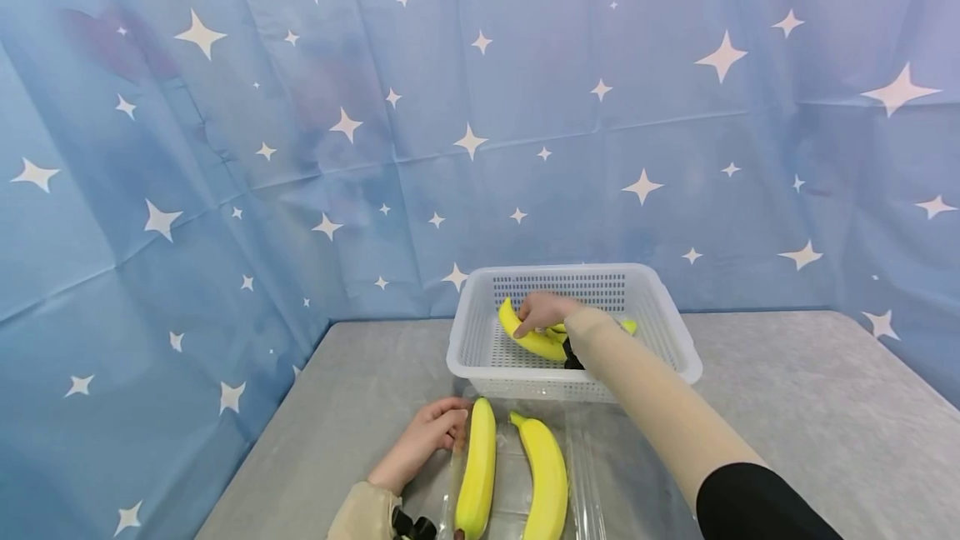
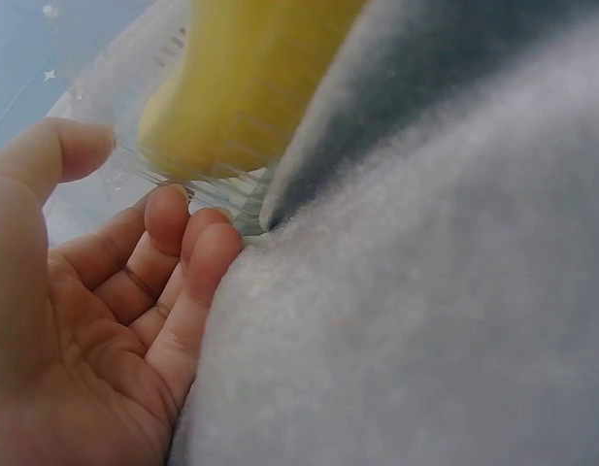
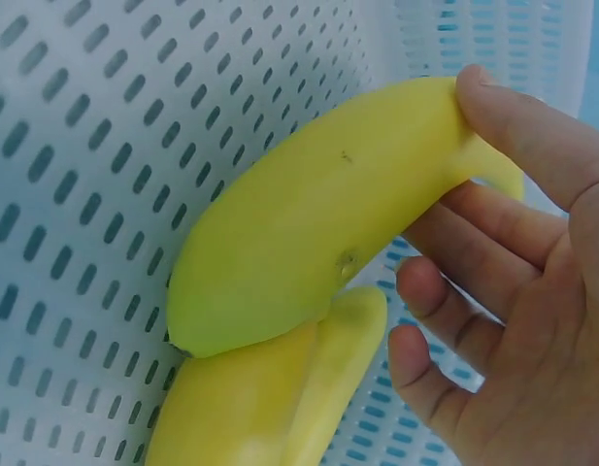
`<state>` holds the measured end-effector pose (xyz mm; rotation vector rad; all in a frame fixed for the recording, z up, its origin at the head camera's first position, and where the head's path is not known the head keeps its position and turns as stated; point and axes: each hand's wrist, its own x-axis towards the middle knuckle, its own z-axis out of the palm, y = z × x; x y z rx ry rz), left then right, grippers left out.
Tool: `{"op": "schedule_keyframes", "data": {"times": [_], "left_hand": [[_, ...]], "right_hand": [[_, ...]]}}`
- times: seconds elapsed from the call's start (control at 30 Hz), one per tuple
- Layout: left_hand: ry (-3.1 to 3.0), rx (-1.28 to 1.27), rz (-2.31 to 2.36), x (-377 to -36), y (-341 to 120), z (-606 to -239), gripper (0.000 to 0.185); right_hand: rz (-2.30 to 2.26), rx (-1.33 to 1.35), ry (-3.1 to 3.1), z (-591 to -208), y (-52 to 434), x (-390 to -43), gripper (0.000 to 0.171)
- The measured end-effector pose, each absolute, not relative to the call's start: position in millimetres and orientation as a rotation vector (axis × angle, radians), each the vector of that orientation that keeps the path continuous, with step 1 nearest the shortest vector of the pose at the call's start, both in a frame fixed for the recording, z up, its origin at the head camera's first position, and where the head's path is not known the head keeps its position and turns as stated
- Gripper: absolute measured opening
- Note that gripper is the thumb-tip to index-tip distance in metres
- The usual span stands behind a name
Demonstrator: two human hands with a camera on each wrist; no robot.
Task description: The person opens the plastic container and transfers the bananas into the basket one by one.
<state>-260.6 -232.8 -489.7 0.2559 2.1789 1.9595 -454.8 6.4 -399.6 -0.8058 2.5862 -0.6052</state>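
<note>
Forearm and sleeve cover much of the white basket (image 1: pixel 678 332) in the head view, hiding part of the banana (image 1: pixel 528 338) held there and nearly all of a second banana (image 3: pixel 270 403) beneath it; only that one's greenish tip shows past the sleeve. The left wrist view is blurred and close, and the tray banana there shows as a soft yellow shape behind ribbed clear plastic.

The held banana is smooth, bright yellow and curved, with a small dark speck on its skin. It lies inside the basket against the perforated wall, its lower end touching the second banana. The basket stands at the far middle of the grey surface (image 1: pixel 810 407).

The right hand (image 3: pixel 513 291) reaches into the basket; the thumb presses on the stem end and the fingers (image 3: pixel 445 291) curl under the fruit, pinching it between them.

Near the front edge, two more bananas (image 1: pixel 477 465) lie side by side in a clear plastic tray (image 1: pixel 585 473). The left hand (image 1: pixel 427 436) rests on the surface just beside the tray's left edge, palm turned toward it, fingers (image 2: pixel 207 257) loosely bent and close together, their tips touching the plastic rim; the thumb stands apart and holds nothing.
</note>
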Motion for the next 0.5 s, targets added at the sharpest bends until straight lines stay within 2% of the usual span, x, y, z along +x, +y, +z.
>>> {"op": "schedule_keyframes", "data": {"times": [0.2,0.43,0.5], "left_hand": [[2.181,0.252,1.958,-261.3,-232.8,-489.3,0.039],[2.181,0.258,1.954,-261.6,-233.6,-491.1,0.036],[2.181,0.256,1.954,-261.6,-233.6,-491.1,0.036]], "right_hand": [[-0.561,-0.793,2.57,-405.4,6.6,-458.8,0.019],[-0.543,-0.757,2.599,-412.5,6.0,-460.3,0.044],[-0.522,-0.738,2.617,-413.5,6.2,-460.3,0.038]]}}
